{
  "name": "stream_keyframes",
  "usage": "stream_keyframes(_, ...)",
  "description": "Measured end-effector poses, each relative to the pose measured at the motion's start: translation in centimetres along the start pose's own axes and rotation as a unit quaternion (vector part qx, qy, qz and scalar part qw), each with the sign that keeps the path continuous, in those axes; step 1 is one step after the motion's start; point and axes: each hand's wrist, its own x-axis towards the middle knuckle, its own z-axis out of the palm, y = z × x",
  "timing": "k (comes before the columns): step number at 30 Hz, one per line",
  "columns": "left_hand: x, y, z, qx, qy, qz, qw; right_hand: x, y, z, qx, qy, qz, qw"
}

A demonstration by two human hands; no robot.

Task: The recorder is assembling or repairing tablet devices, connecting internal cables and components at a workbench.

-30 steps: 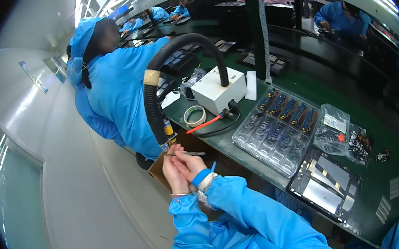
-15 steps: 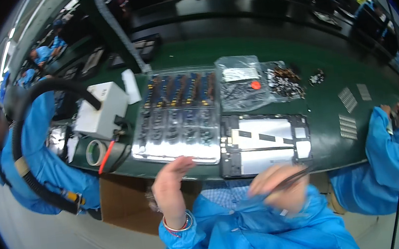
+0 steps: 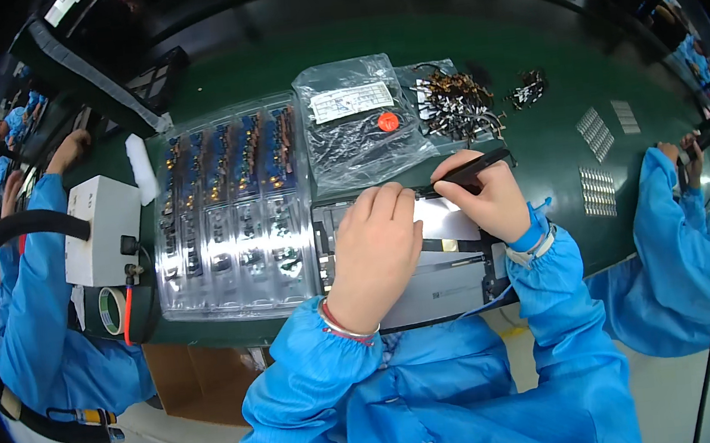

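An opened tablet [image 3: 440, 293] with silver battery panels and a black frame lies at the table's near edge, partly hidden by my hands. My left hand [image 3: 381, 249] rests palm down over its left part, fingers stretched toward the far edge. Above its far right part, my right hand [image 3: 491, 198] is closed around black tweezers [image 3: 475, 167]. The tips of the tweezers point toward my left fingertips; whether they grip anything is too small to tell. A band with a blue cord circles my right wrist.
Left of the tablet is a clear tray [image 3: 241, 294] of small blue boards and dark parts. Beyond lie a plastic bag [image 3: 355, 139] and a pile of small cables [image 3: 459, 102]. A white box [image 3: 103, 231], tape roll [image 3: 112, 310] and black hose stand left. Co-workers sit on both sides.
Both hands have moved forward from the near edge onto the tablet. The right hand has carried the tweezers to its far edge. My view has shifted too.
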Motion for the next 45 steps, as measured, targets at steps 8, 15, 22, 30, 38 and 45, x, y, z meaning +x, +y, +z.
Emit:
stream_keyframes(8, 0.3, -0.2, 0.1, 0.015, -0.018, 0.001, 1.000, 0.6, 0.0, -0.3, -0.096, -0.019, -0.061, 0.993)
stream_keyframes(15, 0.4, 0.3, 0.0, 0.062, -0.047, -0.007, 0.997, 0.2, 0.1, -1.0, -0.021, 0.004, -0.016, 1.000)
stream_keyframes(22, 0.1, 0.0, 0.0, -0.004, -0.036, -0.029, 0.999, 0.2, 0.0, -1.1, -0.067, -0.019, -0.039, 0.997)
stream_keyframes(30, -0.6, 0.1, -0.9, -0.024, -0.014, -0.040, 0.999, 0.3, -0.1, -0.4, -0.064, -0.009, -0.051, 0.997)
stream_keyframes(38, -8.5, 3.6, -1.9, -0.037, -0.060, 0.077, 0.995, -1.2, -0.8, -2.2, 0.123, 0.023, -0.082, 0.989)
stream_keyframes(45, -8.8, 3.1, -2.1, -0.054, -0.026, 0.073, 0.996, -7.6, -4.6, -3.5, 0.057, 0.027, -0.139, 0.988)
